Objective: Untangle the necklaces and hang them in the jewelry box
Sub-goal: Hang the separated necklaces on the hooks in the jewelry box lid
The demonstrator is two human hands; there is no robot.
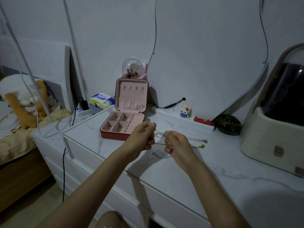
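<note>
White marble-patterned dresser top (pixel 181 175) spreads out before us against a pale wall, with a bed and stuffed toys off to the far left. Toward the far side stands our red-shelled jewelry box with pink lining (pixel 126 122), lid up, four small hooks showing in the lid and the tray compartments bare. Just near of it we hold the thin silver tangled necklaces (pixel 159 135) above the surface. Our left hand (pixel 144 137) is curled into a fist, pinching the chains at the knot; our right hand (pixel 175 143) is curled likewise, gripping them from the other side. Strands trail right to small pendants (pixel 203 143) lying on the marble, and a loop droops below between our hands. At the right sits a cream cosmetics case with a dark dome (pixel 276 122).
</note>
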